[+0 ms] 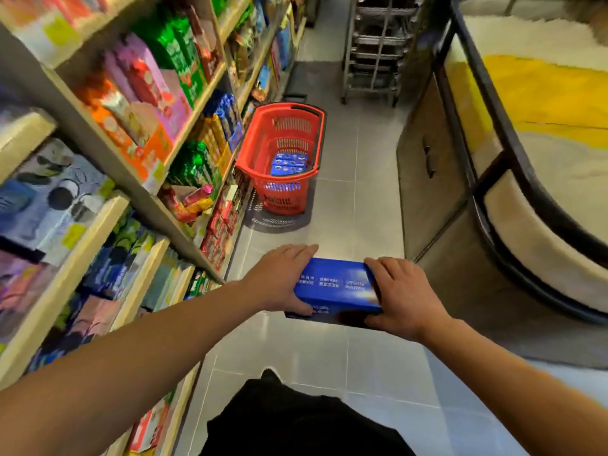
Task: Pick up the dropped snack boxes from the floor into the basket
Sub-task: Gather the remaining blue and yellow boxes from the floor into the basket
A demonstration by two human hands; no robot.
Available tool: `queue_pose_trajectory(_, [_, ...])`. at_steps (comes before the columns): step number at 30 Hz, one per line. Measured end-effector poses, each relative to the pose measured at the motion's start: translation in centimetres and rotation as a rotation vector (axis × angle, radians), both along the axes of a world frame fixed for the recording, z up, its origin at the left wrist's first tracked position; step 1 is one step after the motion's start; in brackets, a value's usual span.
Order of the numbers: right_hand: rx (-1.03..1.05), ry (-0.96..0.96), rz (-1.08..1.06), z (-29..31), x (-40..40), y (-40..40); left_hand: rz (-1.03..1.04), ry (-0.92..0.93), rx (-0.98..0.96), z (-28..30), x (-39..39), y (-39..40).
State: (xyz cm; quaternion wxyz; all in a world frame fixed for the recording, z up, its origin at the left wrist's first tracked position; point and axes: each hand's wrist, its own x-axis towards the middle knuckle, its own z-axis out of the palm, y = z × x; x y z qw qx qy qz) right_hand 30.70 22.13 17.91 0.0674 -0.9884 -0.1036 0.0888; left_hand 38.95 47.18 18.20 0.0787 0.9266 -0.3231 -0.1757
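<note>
A blue snack box (pixel 335 289) is held above the grey floor between both hands. My left hand (pixel 279 274) grips its left end, thumb under the near edge and fingers over the top. My right hand (pixel 403 296) grips the right end the same way. Ahead, a red plastic basket (pixel 263 149) stands on the floor beside the shelving, about a metre beyond the box. Blue snack boxes (pixel 289 163) lie flat in its bottom.
Shelves (pixel 138 179) packed with colourful snack packs line the left side of the aisle. A counter with a black-framed curved glass front (pixel 493 179) runs along the right. A metal wire rack on wheels (pixel 375 51) stands at the far end. Grey tiled floor (pixel 355 199) lies between.
</note>
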Motion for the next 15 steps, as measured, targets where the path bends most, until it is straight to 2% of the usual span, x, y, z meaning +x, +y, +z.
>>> queue_pose_trajectory(3, [-0.011, -0.001, 0.036, -0.1, 3.4, 3.4, 0.054, 0.06, -0.035, -0.1, 2.9, 3.8])
queue_pose_trajectory(7, [-0.009, 0.029, 0.064, 0.0, 8.6, 6.7, 0.09, 0.001, -0.098, -0.9, 7.5, 7.8])
queue_pose_trajectory(15, [0.014, 0.12, 0.097, 0.1, 18.9, 8.6, 0.122, 0.05, -0.121, -2.4, 16.3, 10.0])
